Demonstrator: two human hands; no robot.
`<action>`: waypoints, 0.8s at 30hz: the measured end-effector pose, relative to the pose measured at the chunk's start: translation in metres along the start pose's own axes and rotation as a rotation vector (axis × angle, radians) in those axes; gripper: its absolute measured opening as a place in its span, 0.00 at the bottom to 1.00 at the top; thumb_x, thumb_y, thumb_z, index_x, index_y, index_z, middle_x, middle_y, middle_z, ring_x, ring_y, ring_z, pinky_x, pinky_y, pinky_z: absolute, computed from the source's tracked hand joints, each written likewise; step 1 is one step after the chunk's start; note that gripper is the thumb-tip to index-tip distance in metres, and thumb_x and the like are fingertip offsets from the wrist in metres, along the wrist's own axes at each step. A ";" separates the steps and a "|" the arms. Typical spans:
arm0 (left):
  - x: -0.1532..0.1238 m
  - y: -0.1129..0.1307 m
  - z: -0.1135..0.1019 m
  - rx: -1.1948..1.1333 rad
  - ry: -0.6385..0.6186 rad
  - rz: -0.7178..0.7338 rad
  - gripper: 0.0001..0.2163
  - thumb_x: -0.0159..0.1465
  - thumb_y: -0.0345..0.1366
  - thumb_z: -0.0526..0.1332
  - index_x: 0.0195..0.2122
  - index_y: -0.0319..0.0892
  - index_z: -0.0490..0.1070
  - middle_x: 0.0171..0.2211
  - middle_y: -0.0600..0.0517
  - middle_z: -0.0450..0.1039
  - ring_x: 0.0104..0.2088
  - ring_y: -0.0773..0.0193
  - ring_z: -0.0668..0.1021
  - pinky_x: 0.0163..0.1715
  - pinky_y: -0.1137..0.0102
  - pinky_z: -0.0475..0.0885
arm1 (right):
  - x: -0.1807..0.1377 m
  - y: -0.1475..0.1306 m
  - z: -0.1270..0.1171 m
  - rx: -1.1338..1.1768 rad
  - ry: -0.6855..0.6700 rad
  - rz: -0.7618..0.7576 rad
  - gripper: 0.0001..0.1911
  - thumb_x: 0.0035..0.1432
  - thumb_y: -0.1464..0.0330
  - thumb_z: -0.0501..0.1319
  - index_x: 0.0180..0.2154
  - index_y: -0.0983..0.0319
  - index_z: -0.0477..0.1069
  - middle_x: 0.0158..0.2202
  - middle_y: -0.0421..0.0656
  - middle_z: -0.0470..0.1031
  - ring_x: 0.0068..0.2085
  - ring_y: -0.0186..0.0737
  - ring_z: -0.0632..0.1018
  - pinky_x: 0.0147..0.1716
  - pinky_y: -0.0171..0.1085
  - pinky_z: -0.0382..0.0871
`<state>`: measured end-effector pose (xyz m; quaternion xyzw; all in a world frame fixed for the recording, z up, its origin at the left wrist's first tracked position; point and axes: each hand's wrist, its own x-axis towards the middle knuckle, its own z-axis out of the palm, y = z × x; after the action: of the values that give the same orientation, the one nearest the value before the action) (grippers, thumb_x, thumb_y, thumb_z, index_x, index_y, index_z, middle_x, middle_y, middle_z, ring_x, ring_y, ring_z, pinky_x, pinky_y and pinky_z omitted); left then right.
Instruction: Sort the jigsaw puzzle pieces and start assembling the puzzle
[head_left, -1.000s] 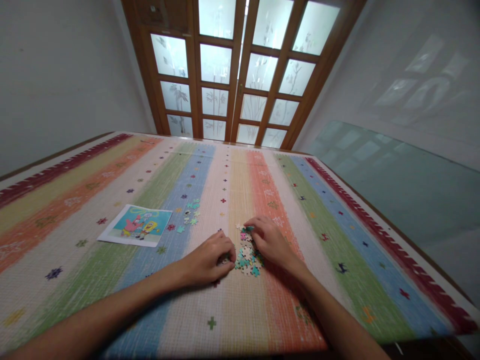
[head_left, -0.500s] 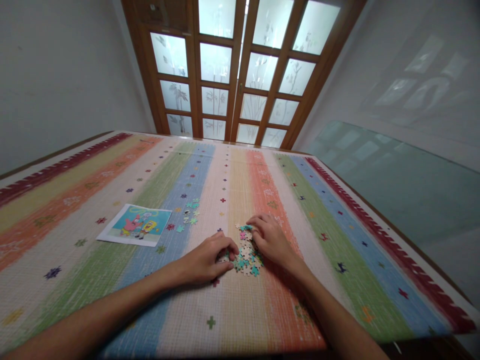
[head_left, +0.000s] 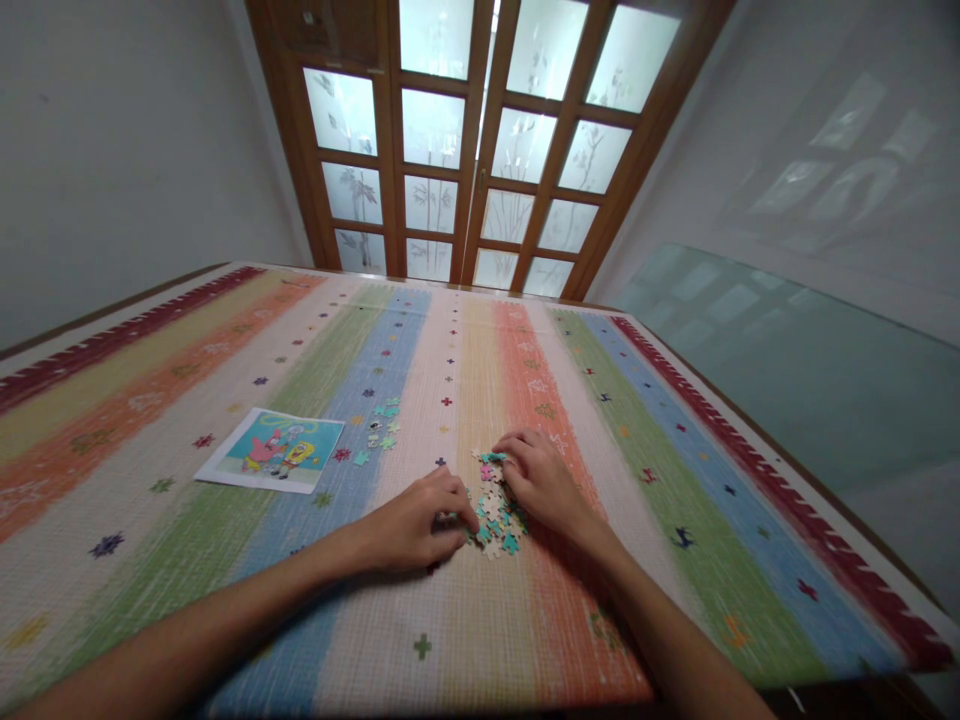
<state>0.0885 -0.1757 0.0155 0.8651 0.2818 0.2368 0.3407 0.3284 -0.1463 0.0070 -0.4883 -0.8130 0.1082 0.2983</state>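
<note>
A loose pile of jigsaw puzzle pieces (head_left: 493, 510), teal, cream and pink, lies on the striped cloth between my hands. My left hand (head_left: 424, 520) rests at the pile's left edge with its fingers curled and thumb drawn in; whatever is between the fingertips is hidden. At the pile's far right side, my right hand (head_left: 536, 470) is bent over the pieces. Its fingers and thumb close around a teal puzzle piece (head_left: 494, 457) at the pile's far end.
Left of the hands lies a printed cartoon picture (head_left: 274, 450) on white paper. Several separate puzzle pieces (head_left: 387, 410) are spread just beyond its right side. A striped tablecloth (head_left: 420, 680) covers the table. Wooden glass-paned doors (head_left: 465, 130) stand behind it.
My left hand's fingers have curled and shifted slightly at the pile's edge, and some pieces there have moved a little. The right hand has barely moved.
</note>
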 end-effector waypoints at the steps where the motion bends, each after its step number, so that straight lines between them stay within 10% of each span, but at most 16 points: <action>1: 0.000 0.000 0.000 -0.007 -0.005 0.003 0.09 0.62 0.27 0.61 0.39 0.45 0.79 0.37 0.49 0.75 0.42 0.58 0.75 0.47 0.61 0.69 | 0.000 0.000 0.000 0.000 -0.001 0.001 0.12 0.60 0.77 0.57 0.40 0.60 0.77 0.43 0.47 0.77 0.47 0.48 0.74 0.49 0.45 0.67; 11: 0.001 0.002 -0.010 -0.057 0.036 -0.074 0.10 0.66 0.36 0.62 0.47 0.43 0.78 0.33 0.49 0.77 0.35 0.60 0.76 0.41 0.63 0.70 | 0.000 -0.002 -0.002 0.007 -0.019 0.003 0.13 0.59 0.78 0.57 0.40 0.61 0.76 0.43 0.47 0.77 0.47 0.48 0.75 0.49 0.45 0.67; 24: -0.017 -0.049 -0.119 -0.333 0.064 -0.546 0.18 0.54 0.48 0.70 0.36 0.39 0.72 0.26 0.54 0.73 0.23 0.70 0.68 0.24 0.73 0.59 | 0.001 0.000 -0.001 -0.004 -0.037 0.004 0.12 0.59 0.78 0.57 0.40 0.62 0.76 0.43 0.48 0.78 0.46 0.48 0.75 0.49 0.45 0.67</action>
<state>-0.0117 -0.1026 0.0545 0.6820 0.4716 0.2067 0.5193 0.3282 -0.1457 0.0082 -0.4884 -0.8175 0.1162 0.2822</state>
